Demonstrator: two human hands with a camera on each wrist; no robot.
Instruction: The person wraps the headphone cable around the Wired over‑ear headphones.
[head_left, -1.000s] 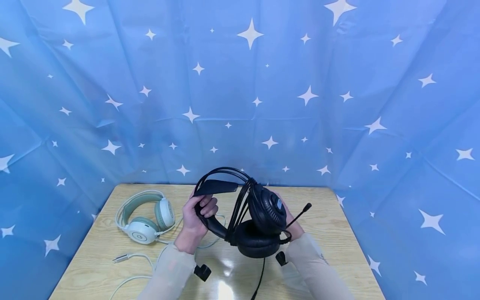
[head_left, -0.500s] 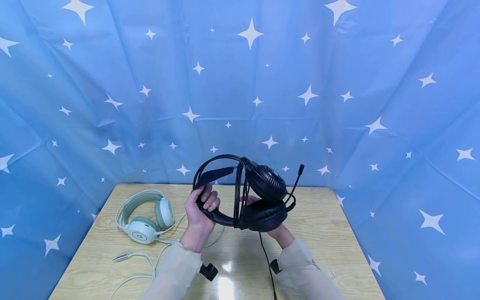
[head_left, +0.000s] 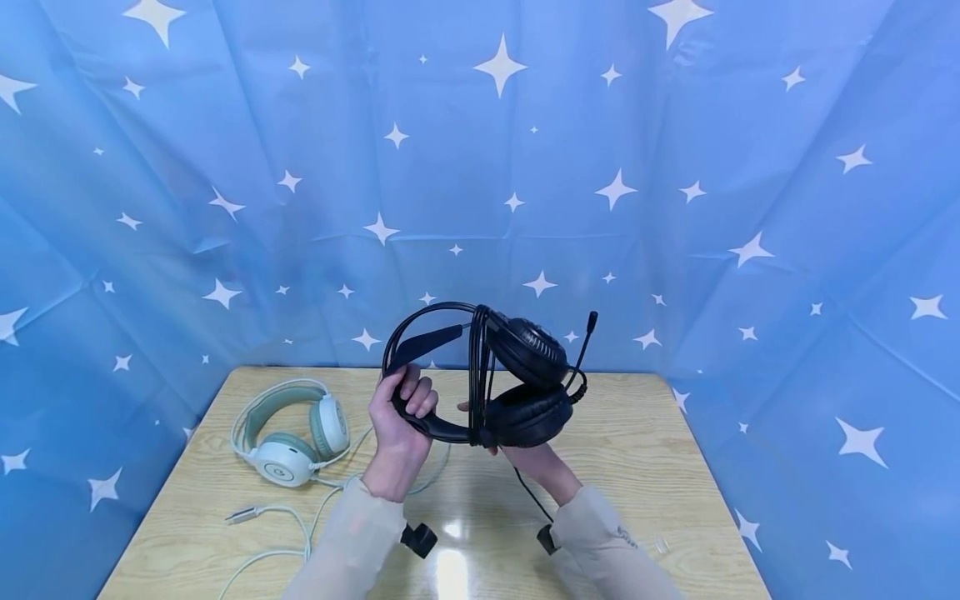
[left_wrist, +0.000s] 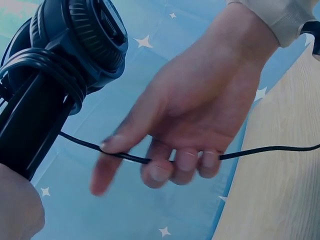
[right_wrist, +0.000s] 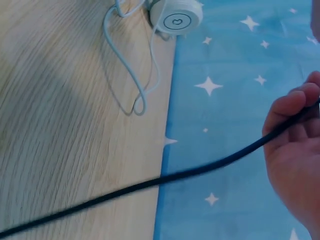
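Note:
My left hand [head_left: 405, 417] grips the headband of a black headset [head_left: 528, 417] with a boom microphone, held up above the table. Turns of its black cable [head_left: 477, 375] wrap round the headband beside the ear cups. My right hand [head_left: 536, 462] is below the ear cups and partly hidden by them. In the left wrist view, the fingers of the right hand [left_wrist: 195, 115] curl round the loose stretch of cable [left_wrist: 270, 149], thumb on top. From the right wrist, the same cable [right_wrist: 200, 170] runs out of the right hand [right_wrist: 295, 140] across the view.
A white and green headset [head_left: 281, 462] lies on the left of the wooden table [head_left: 630, 442], its pale cable and USB plug [head_left: 242, 517] in front. A small clear piece [head_left: 662, 546] lies at the right. A blue star-patterned curtain [head_left: 480, 167] surrounds the table.
The black headset has risen and tilted, its microphone now pointing more upward. My right hand has moved from behind the ear cups to beneath them, onto the cable.

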